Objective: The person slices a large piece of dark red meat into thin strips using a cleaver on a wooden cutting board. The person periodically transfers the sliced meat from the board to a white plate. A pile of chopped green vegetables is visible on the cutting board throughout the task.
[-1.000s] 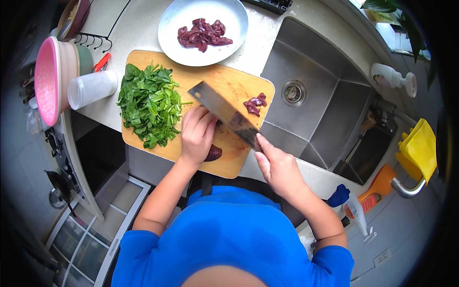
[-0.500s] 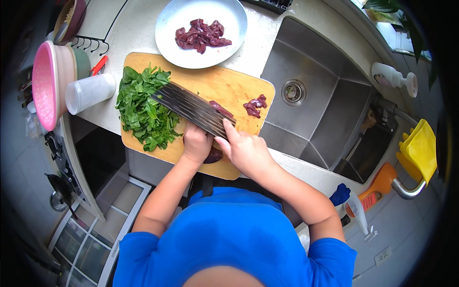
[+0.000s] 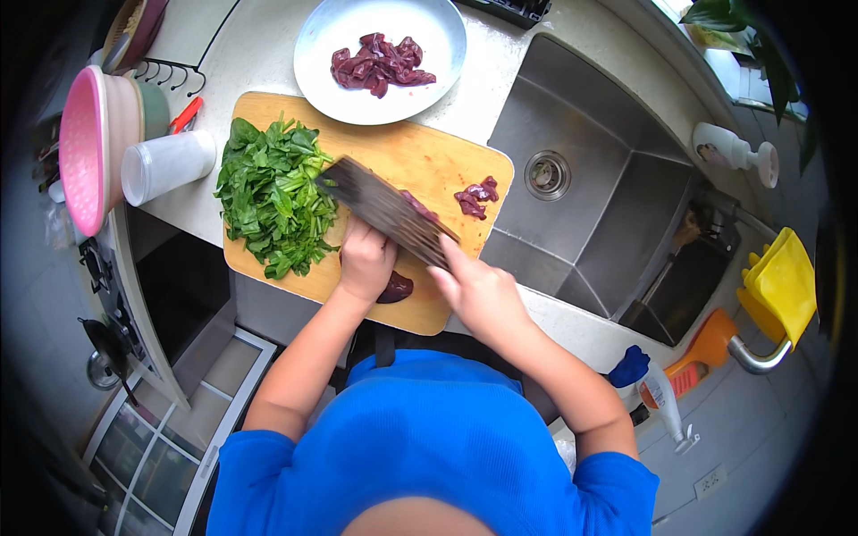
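Note:
My right hand (image 3: 487, 299) grips a broad, dark-bladed cleaver (image 3: 393, 207), slightly smeared by motion, its handle hidden in the fist. The blade slants up and left across the wooden cutting board (image 3: 465, 161). Close behind the blade, the curled fingers of my left hand (image 3: 366, 261) press a piece of dark red liver (image 3: 396, 288) against the board; part of it is hidden. Beyond the blade lies a cut slice of liver (image 3: 418, 205), and a few slices (image 3: 476, 196) rest near the board's right edge. Chopped green leaves (image 3: 275, 196) cover the left side.
A white plate (image 3: 313, 54) with liver slices stands behind the board. To the right is a steel sink (image 3: 581, 192). A pink basin (image 3: 82, 152) and a lidded plastic container (image 3: 170, 168) stand at the left. Yellow gloves (image 3: 782, 281) hang over the faucet at far right.
The cleaver and my right hand have shifted right and slightly nearer me. The blade has moved away from the leaves. My left hand stays on the liver.

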Tool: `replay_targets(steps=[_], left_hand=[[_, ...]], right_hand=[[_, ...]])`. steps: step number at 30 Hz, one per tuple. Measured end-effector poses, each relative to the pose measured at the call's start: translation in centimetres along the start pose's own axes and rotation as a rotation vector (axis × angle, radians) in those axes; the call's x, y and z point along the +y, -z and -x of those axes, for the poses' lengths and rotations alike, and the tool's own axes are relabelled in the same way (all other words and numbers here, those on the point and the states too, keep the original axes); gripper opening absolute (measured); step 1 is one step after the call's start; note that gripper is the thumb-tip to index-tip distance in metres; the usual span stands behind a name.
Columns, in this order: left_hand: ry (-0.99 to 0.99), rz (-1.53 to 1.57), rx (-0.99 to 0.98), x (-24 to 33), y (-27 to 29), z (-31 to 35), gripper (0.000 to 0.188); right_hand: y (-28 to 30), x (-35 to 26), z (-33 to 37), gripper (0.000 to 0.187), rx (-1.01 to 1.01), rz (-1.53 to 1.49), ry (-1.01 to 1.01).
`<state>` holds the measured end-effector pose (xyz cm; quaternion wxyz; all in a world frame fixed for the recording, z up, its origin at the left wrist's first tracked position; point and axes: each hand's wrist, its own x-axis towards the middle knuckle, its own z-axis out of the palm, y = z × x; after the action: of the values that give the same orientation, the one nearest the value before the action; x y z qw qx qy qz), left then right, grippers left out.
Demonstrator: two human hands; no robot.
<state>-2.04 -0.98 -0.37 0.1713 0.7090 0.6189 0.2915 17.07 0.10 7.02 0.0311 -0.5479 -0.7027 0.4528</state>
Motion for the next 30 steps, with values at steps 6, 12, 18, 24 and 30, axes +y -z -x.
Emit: replay_targets(steps=[6, 12, 18, 24, 30], left_hand=[[0.046, 0.101, 0.09, 2.0, 1.3, -1.5, 0.021], [0.057, 0.075, 0.004, 0.7, 0.9, -0.6, 0.023], [0.064, 0.064, -0.031, 0.2, 0.6, 0.3, 0.026], [0.064, 0.106, -0.061, -0.3, 0.3, 1.0, 0.03], [0.029, 0.063, -0.014, 0.1, 0.5, 0.6, 0.03]], right_hand=[[2.3, 2.4, 3.9, 0.046, 0.155, -0.099, 0.042], [3.0, 0.2, 4.4, 0.042, -0.173, -0.023, -0.124], [1.6, -0.3, 2.8, 0.044, -0.116, -0.025, -0.098], [-0.7, -2.2, -1.1, 0.05, -0.026, 0.075, 0.003], [-1.3, 0.4, 2.8, 0.053, 0.075, 0.08, 0.032]])
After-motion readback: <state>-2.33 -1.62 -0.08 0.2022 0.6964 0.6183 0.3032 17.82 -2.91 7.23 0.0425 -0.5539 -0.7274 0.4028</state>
